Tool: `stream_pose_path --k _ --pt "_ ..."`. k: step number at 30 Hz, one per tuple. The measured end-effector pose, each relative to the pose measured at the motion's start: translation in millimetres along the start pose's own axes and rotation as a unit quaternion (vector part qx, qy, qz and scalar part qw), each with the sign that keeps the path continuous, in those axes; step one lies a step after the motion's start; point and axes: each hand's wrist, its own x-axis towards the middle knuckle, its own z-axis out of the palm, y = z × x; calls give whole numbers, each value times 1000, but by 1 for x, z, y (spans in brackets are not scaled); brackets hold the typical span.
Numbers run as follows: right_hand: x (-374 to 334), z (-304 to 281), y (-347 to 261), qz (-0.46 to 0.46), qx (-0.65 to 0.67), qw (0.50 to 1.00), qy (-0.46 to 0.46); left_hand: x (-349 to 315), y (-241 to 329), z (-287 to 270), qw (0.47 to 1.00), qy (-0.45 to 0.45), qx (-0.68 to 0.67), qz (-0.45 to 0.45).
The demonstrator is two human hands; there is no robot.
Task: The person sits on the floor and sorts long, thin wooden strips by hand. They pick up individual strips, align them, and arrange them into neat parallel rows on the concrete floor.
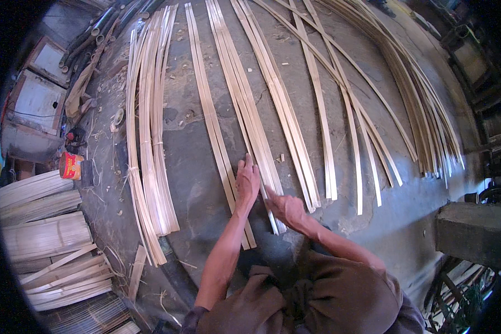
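Note:
Long, pale bamboo strips lie side by side in groups on the grey floor. My left hand (247, 181) rests on the left edge of the middle bundle of bamboo strips (240, 83), its fingers reaching forward and slightly apart. Just to its right and nearer to me, my right hand (288, 211) has its fingers closed at a bamboo strip (273, 221) near the bundle's close end. Left of my left hand lies a narrow pair of strips (205, 100). To the right of the bundle is another group of strips (278, 92). What the fingertips press is partly hidden.
Tied bamboo bundles (158, 145) lie at the left, with stacked wide slats (50, 236) beyond them. A red and yellow packet (70, 166) stands there. Loose strips cross at the right, near a large curved pile (409, 83). A concrete block (473, 234) sits at far right.

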Motion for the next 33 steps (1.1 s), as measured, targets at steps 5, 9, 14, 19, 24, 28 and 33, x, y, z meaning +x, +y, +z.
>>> stream_pose_path --k 5,9,14,19,24,28,33 --pt "1 -34 37 98 -56 983 145 -3 -1 -1 999 32 -12 25" --pt "-3 -35 59 86 -80 984 134 -12 14 -1 996 83 -15 37" --pt "-4 -31 63 61 -94 981 157 -18 24 -4 986 34 79 141" --pt "-11 -38 55 72 -2 987 147 -28 16 4 969 -55 157 182" --pt "-18 -34 46 64 131 963 228 -29 8 12 963 -49 177 195" --pt "-22 -22 43 48 166 954 244 -28 12 12 965 -47 166 198" --pt "-17 10 42 73 226 946 221 -28 18 10 964 -65 171 191"
